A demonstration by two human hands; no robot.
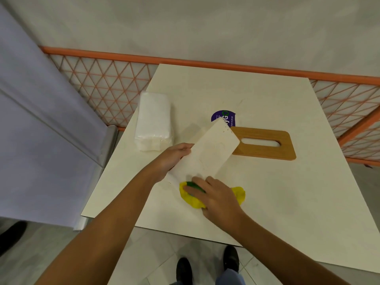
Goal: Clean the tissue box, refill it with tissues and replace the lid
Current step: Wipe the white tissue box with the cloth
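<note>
The left hand [174, 156] gripped the box [207, 153] by its left edge, with the fingers curled round it. The box was tilted over the middle of the table [267, 202], and its far end hid a part of the lid [285, 149] and of a purple sticker [218, 117]. The right hand [216, 197] held a yellow cloth [192, 200], its fingers bent over it, at the near end of the box. The lid lay flat at the right. The tissues [153, 124] lay at the left, apart from the box.
</note>
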